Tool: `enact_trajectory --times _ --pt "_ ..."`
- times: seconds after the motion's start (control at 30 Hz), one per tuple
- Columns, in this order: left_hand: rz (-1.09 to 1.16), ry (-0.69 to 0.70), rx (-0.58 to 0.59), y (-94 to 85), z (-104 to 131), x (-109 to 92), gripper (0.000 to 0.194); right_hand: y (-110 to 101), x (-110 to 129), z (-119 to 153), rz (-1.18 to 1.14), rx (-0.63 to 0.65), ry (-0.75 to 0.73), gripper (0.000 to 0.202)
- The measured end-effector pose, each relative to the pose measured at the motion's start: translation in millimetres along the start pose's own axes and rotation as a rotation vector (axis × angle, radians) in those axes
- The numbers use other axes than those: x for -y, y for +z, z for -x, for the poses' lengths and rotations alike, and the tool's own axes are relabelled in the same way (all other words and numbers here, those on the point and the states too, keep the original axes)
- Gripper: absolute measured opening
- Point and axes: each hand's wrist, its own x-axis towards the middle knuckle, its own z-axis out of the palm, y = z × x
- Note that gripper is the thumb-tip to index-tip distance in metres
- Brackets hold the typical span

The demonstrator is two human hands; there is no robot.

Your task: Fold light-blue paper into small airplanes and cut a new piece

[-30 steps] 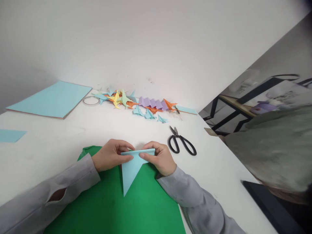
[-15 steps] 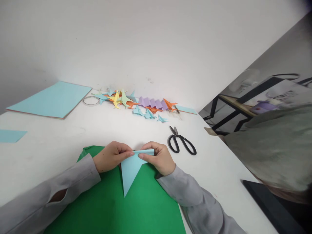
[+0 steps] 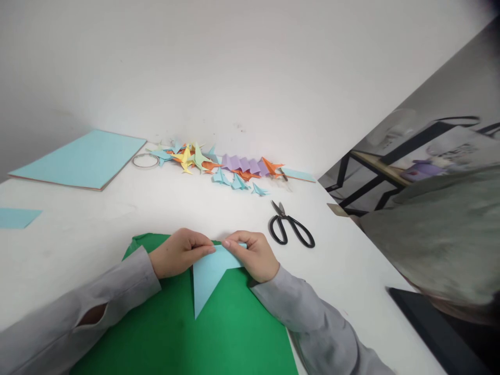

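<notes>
A folded sheet of light blue paper [image 3: 211,271] is held up between both hands, over a green sheet [image 3: 219,333]. Its top edge runs level from hand to hand, and one long point hangs down at the left. My left hand [image 3: 178,254] pinches the upper left corner between thumb and fingers. With thumb and forefinger, my right hand [image 3: 255,255] grips the top edge near the right end and covers part of that end. Both sets of fingertips are close together at the top middle.
Black-handled scissors [image 3: 287,224] lie open beyond my right hand. Folded paper figures [image 3: 195,158] in several colours line the wall, beside a purple pleated strip [image 3: 244,164]. A tape ring [image 3: 146,161] and blue paper stack [image 3: 80,159] sit left. Another person's clothing [image 3: 433,234] shows at right.
My right thumb and fingers have closed together on the paper's top edge, nearer the left hand. The paper has dropped slightly, and its hanging point has swung a little left.
</notes>
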Motion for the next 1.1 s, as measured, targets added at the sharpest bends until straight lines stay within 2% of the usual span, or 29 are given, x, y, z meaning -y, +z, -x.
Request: enact_trajectory --times 0.2,0.33,0.73,1.0,1.1 --pt "0.033 -0.048 0.018 -0.6 1 -3 0.032 0 1 0 0.003 -0.003 -0.004 0.016" --pt "0.081 -0.076 -0.014 1.5 1 -3 0.035 3 0 2 0.03 -0.001 -0.042 0.016" --pt "0.204 -0.129 -0.017 6.0 3 -1 0.021 7 1 6 0.05 0.094 -0.1 0.021" --pt "0.187 -0.121 -0.066 10.3 3 3 0.02 9 4 8 0.036 0.169 -0.053 0.022" --pt "0.192 -0.135 -0.086 8.0 2 1 0.021 8 4 8 0.002 0.16 -0.014 0.026"
